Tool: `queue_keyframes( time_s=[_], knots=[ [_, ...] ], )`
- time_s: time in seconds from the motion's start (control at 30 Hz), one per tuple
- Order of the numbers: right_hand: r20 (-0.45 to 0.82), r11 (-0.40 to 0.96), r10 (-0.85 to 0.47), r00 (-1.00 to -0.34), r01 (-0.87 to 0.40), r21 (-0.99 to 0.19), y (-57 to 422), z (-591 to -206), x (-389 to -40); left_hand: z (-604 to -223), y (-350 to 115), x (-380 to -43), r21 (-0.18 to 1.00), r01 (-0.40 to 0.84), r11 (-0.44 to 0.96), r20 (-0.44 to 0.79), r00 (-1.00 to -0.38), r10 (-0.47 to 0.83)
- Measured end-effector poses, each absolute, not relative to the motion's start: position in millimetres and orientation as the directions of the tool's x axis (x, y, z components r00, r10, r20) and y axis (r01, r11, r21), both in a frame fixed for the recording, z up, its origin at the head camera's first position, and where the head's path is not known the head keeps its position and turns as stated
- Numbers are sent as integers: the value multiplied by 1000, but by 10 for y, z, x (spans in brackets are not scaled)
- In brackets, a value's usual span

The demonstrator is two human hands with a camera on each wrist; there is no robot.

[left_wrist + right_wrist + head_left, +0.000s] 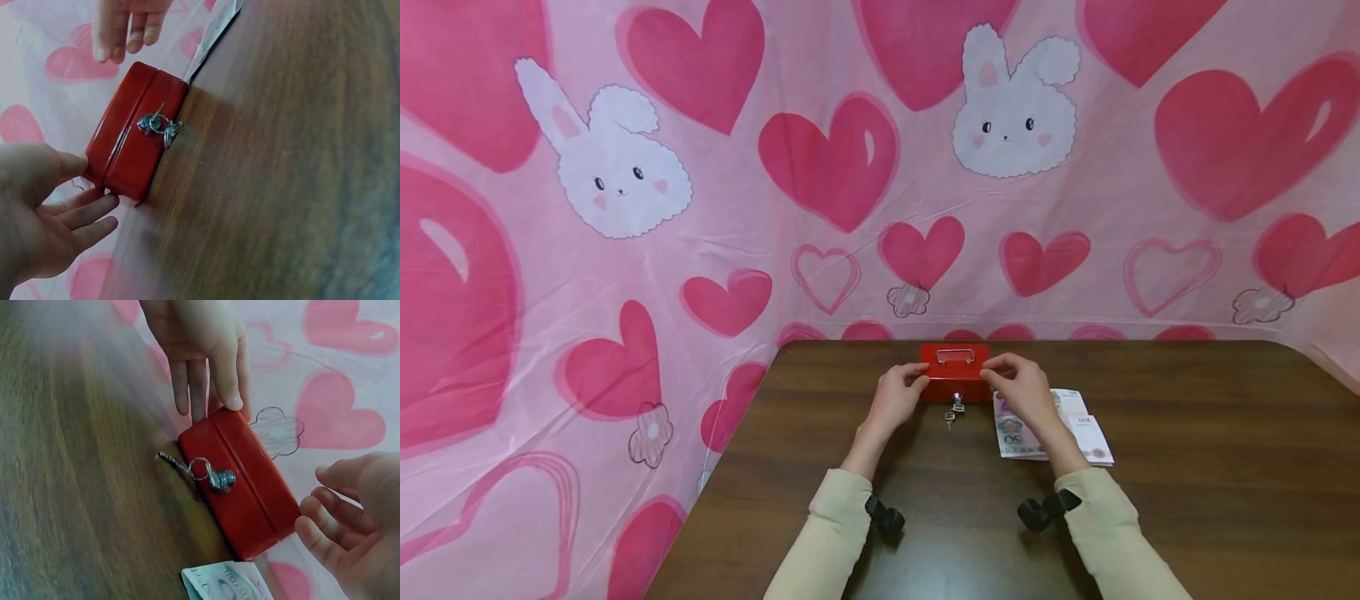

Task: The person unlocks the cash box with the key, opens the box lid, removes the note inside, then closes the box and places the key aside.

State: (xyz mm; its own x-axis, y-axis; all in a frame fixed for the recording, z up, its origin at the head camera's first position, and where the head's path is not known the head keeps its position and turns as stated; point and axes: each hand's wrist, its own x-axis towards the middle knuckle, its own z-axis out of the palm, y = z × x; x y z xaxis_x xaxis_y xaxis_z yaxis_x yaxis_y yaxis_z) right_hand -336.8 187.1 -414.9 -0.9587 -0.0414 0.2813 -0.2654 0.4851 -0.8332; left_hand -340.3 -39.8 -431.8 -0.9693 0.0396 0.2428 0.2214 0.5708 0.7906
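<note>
A red metal cash box with a silver carrying handle on its lid stands shut at the table's far edge. Keys on a ring hang from its front lock, one key in the keyhole. My left hand is at the box's left end; its thumb touches the lid edge and its fingers extend along the side. At the opposite end, my right hand has loosely bent fingers, with fingertips at or very near the lid's right corner. Whether they touch cannot be told.
Folded banknotes lie on the brown wooden table right of the box, partly under my right hand and forearm. A pink cloth with hearts and rabbits hangs behind and at the left. Black straps with cameras circle both wrists.
</note>
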Motion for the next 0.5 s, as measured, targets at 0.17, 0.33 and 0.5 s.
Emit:
queue_keyframes(
  time_s=[0.17, 0.33, 0.5],
  knots=[
    [294, 463, -84, -952, -299, -834, 1822, -4127, -3345, -4304, -395, -3395, 786, 228, 575, 249, -968, 44],
    [295, 473, -113, -949, -313, -824, 1789, -4138, -3342, -4304, -396, -3393, 776, 240, 583, 261, -964, 50],
    [280, 472, -152, -948, -318, -822, 1751, -4163, -3331, -4313, -389, -3387, 779, 243, 577, 267, -963, 46]
  ],
)
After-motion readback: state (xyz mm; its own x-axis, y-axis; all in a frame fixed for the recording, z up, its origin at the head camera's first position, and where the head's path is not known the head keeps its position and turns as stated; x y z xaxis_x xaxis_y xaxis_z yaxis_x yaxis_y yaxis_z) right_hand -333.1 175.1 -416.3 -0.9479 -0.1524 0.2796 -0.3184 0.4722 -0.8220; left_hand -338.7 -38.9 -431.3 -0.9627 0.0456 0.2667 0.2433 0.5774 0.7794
